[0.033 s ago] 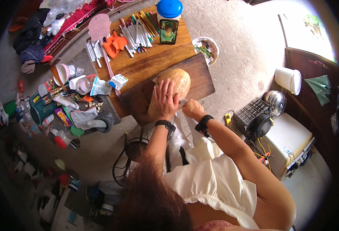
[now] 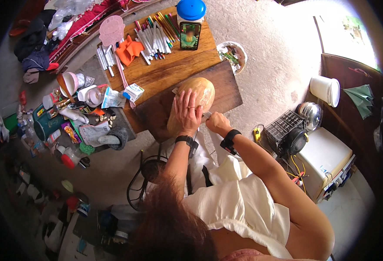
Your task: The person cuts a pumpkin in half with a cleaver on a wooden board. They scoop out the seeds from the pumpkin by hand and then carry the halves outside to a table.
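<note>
A large tan squash (image 2: 204, 92) lies on a dark wooden cutting board (image 2: 228, 87). My left hand (image 2: 187, 111) rests flat on top of it, fingers stretched and slightly apart. Close by on the right, my right hand (image 2: 219, 124) is closed round the handle of a knife (image 2: 207, 115). A short piece of the blade shows between that fist and the squash; the rest is hidden by my left hand and the squash. A small pale bit that may be the blade's tip shows at the squash's left side.
Markers (image 2: 154, 39), orange cloth (image 2: 129, 51), a pink fly swatter (image 2: 112, 31), a phone (image 2: 189, 36) and a blue-lidded container (image 2: 191, 9) occupy the wooden table (image 2: 165, 69). A waste bin (image 2: 243, 56) stands beyond the board. Clutter and a stone mortar (image 2: 121, 138) sit left.
</note>
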`<state>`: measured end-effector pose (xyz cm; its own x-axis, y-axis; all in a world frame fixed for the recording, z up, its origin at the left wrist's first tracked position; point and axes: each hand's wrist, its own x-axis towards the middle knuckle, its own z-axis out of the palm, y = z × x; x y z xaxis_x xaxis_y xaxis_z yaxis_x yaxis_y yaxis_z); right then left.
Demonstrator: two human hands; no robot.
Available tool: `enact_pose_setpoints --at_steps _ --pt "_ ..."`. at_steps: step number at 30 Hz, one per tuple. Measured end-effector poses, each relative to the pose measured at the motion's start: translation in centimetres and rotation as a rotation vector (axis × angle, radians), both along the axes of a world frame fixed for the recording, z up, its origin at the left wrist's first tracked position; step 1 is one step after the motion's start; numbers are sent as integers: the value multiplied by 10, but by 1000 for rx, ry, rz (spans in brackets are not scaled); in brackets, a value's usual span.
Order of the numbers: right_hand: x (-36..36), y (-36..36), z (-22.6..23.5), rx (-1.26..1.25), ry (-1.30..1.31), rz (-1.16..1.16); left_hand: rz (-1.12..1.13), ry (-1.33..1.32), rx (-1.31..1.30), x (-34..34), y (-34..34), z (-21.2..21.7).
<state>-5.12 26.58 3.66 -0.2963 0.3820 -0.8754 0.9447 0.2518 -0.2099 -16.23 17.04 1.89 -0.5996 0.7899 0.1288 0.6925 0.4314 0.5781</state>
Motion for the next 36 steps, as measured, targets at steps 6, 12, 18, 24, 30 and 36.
enact_pose_setpoints --at_steps 6,12,18,24,30,36 --pt "7 3 -4 14 48 -17 -16 47 -20 9 -2 -4" --pt "22 1 -20 -2 105 -29 -15 93 3 17 -1 -5" --pt "23 0 4 -119 183 -59 -39 67 25 7 -5 -3" --pt "30 -30 36 68 485 -45 -153 46 -17 -34 -8 5" --pt "8 -33 39 96 318 30 -188 67 -63 -28 -8 13" --pt "-6 -36 36 145 255 -40 -187 -18 55 -30 -7 5"
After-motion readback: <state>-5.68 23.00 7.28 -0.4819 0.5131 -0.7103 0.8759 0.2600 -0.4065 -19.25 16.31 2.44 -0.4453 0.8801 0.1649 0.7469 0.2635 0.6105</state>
